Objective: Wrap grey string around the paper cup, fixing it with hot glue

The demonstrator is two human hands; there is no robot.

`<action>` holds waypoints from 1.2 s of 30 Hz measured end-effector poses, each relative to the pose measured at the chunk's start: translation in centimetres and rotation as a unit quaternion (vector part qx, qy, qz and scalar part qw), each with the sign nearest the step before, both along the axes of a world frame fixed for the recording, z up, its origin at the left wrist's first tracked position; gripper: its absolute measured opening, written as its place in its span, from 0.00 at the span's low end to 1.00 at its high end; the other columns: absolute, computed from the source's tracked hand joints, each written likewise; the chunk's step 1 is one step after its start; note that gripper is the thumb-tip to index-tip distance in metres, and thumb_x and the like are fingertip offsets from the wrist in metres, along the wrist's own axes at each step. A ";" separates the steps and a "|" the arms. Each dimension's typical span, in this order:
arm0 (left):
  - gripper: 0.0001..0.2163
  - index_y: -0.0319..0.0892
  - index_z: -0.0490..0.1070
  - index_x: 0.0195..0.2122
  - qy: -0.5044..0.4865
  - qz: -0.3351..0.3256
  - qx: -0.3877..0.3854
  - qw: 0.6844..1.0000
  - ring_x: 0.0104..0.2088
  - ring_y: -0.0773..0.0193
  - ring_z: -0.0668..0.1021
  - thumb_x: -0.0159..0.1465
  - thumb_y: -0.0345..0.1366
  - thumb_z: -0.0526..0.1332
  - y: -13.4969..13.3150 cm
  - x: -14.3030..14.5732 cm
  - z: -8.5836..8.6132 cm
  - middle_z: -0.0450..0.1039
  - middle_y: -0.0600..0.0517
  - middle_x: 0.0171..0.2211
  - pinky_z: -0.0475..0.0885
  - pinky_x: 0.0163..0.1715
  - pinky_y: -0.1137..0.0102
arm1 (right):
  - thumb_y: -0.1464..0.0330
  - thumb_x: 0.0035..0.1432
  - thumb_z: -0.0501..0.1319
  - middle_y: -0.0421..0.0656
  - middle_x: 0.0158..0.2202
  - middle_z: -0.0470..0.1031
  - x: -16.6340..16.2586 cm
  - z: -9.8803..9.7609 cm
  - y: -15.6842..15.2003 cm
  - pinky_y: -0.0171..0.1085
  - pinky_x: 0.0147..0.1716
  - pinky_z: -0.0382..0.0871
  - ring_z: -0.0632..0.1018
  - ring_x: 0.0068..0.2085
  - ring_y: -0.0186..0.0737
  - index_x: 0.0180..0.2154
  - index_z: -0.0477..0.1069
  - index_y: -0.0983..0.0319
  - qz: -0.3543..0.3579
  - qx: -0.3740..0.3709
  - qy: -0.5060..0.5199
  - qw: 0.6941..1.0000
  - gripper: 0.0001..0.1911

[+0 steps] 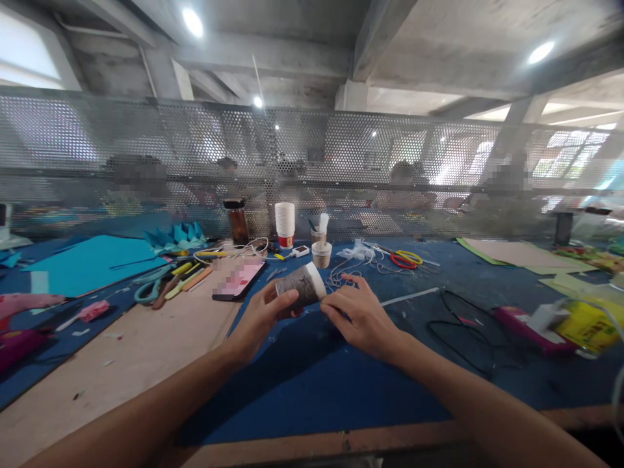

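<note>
Above the blue table mat (pixel 312 403), a grey paper cup (pixel 295 287) with a white rim lies tilted on its side in my left hand (pixel 263 312). The left fingers and thumb wrap round the cup's body. At the cup's rim, my right hand (pixel 358 312) has its thumb and fingers curled in a pinch, with one finger raised. What sits between those fingertips, if anything, is too small to make out. Just beyond, a small cup (pixel 322 255) holds a white stick, and thin cord (pixel 336 276) lies loosely coiled.
Left of the hands lie a phone (pixel 238 279), teal-handled scissors (pixel 152 286) and a pink glue gun (pixel 24 312). Stacked paper cups (pixel 285 221) and a dark jar (pixel 236 221) stand by the perforated screen (pixel 331 149). Red-yellow scissors (pixel 407 259) and black cable (pixel 458 331) are rightward.
</note>
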State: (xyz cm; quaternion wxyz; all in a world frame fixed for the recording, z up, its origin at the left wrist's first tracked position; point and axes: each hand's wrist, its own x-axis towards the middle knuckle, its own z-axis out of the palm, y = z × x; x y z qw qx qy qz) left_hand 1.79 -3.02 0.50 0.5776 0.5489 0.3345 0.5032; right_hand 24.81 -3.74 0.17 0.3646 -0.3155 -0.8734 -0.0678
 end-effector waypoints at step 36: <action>0.17 0.42 0.79 0.48 -0.042 -0.045 -0.060 0.996 0.39 0.58 0.80 0.63 0.47 0.70 0.3 0.1 -0.7 0.80 0.46 0.47 0.74 0.41 0.65 | 0.69 0.72 0.56 0.40 0.29 0.80 -0.3 -0.2 -0.1 0.50 0.63 0.57 0.78 0.32 0.39 0.33 0.74 0.59 -0.054 0.057 -0.073 0.994 0.13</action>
